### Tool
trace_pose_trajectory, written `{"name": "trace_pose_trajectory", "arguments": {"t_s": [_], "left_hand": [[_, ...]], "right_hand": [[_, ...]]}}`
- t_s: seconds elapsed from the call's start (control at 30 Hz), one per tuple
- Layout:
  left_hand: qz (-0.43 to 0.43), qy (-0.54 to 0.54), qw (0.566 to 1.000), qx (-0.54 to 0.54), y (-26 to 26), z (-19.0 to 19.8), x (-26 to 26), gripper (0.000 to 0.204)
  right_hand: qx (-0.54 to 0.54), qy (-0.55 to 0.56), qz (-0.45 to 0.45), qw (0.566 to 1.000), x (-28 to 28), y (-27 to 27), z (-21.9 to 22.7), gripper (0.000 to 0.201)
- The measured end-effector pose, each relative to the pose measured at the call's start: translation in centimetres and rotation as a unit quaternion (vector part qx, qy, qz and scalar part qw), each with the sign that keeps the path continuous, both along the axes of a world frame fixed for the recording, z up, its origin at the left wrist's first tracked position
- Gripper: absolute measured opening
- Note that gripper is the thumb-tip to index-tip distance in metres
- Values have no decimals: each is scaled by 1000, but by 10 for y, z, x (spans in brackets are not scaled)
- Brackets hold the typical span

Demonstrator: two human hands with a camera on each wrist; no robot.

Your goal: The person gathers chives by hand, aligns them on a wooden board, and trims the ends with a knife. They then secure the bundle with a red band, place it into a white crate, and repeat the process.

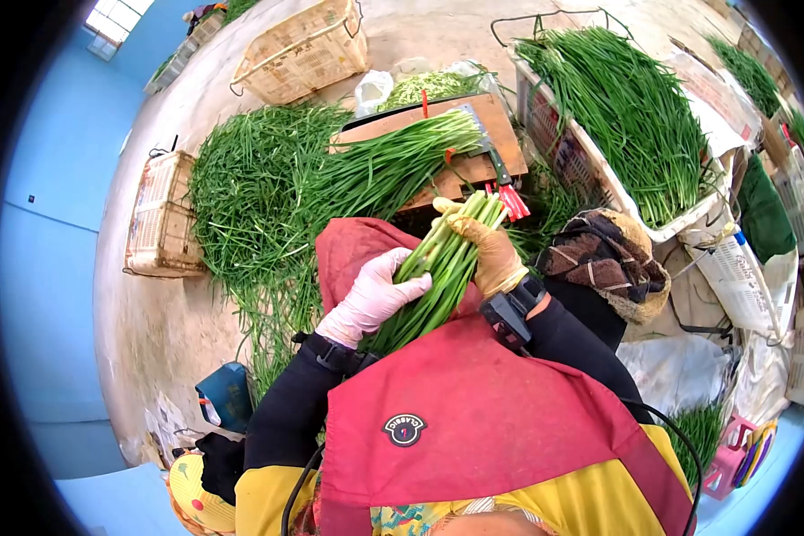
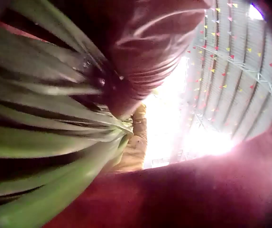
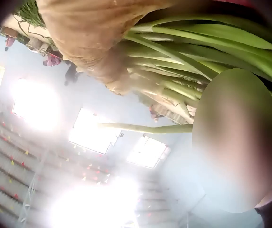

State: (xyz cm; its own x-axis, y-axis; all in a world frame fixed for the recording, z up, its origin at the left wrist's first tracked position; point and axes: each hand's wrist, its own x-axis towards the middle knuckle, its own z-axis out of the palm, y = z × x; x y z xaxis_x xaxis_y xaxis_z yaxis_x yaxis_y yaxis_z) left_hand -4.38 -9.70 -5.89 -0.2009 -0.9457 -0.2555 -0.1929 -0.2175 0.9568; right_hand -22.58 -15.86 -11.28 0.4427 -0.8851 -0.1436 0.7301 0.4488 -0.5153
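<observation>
A bunch of green chives is held slantwise over the lap, pale cut ends toward the board. My left hand, in a whitish glove, grips the bunch lower down with the thumb across the stalks. Near the pale ends my right hand, in a tan glove, holds the same bunch. The right wrist view shows the tan glove against the chives, with one stalk sticking out. More chives lie on a wooden board ahead, beside a knife with a dark handle.
A big heap of chives spreads on the floor at left, next to a crate. A crate full of chives stands at right. Another crate is behind. A dark patterned cloth lies by my right arm.
</observation>
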Motion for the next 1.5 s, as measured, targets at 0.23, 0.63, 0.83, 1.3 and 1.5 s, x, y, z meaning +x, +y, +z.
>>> {"name": "trace_pose_trajectory", "arguments": {"t_s": [0.23, 0.63, 0.83, 1.3, 1.5], "left_hand": [[-2, 82, 996, 46, -9, -3, 16, 22], [-70, 4, 998, -3, -38, 1, 2, 28], [-76, -4, 994, -75, -34, -16, 23, 29], [-14, -10, 991, -132, -20, 8, -6, 24], [26, -80, 987, -135, -18, -5, -1, 20]], "right_hand": [[9, 39, -22, 999, 1, -2, -8, 27], [-45, 18, 51, 998, 2, 2, 1, 39], [-45, 28, 57, 997, -2, 1, 6, 43], [17, -7, 7, 1000, 6, 0, -4, 33], [11, 3, 14, 1000, 5, 3, 7, 33]]}}
